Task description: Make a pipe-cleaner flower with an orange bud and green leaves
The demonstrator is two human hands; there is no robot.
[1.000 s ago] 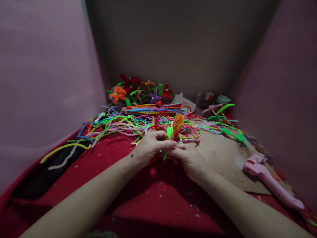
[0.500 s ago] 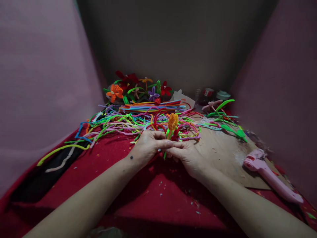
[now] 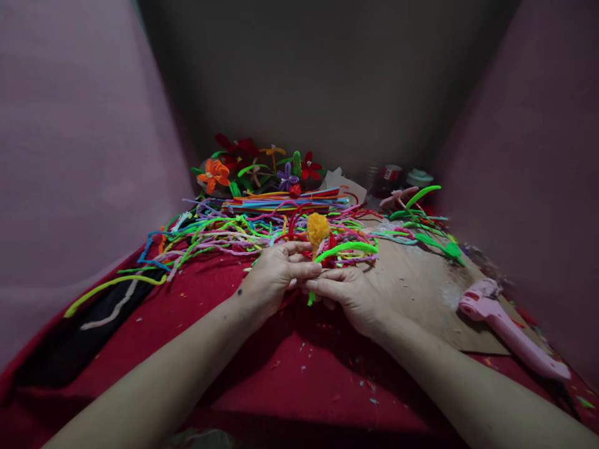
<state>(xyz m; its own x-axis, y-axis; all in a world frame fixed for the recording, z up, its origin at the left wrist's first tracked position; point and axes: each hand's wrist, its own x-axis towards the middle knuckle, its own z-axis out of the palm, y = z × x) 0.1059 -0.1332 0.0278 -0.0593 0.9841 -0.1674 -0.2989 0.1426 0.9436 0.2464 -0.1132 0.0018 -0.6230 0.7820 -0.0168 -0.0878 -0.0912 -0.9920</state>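
Observation:
A pipe-cleaner flower [image 3: 318, 229] with a fuzzy yellow-orange head stands upright between my hands. From its stem a bright green pipe-cleaner leaf [image 3: 349, 248] reaches out to the right. My left hand [image 3: 276, 272] is closed, thumb and fingers pinching the stem just under the head. Close beside it, my right hand [image 3: 346, 290] pinches the lower stem, fingertips nearly touching the left thumb. A short green stem end pokes out below the fingers. Behind the flower spreads a tangle of loose colored pipe cleaners [image 3: 224, 237].
A pink hot glue gun [image 3: 515, 333] lies at the right, partly on a brown board [image 3: 412, 287]. Finished pipe-cleaner flowers [image 3: 214, 176] stand at the back left. A bundle of straight pipe cleaners [image 3: 290, 202] lies before them. Red cloth [image 3: 281, 380] covers the table.
The flower has turned in my fingers, its head now rounder to the camera. The green leaf that was upright against the stem now extends to the right.

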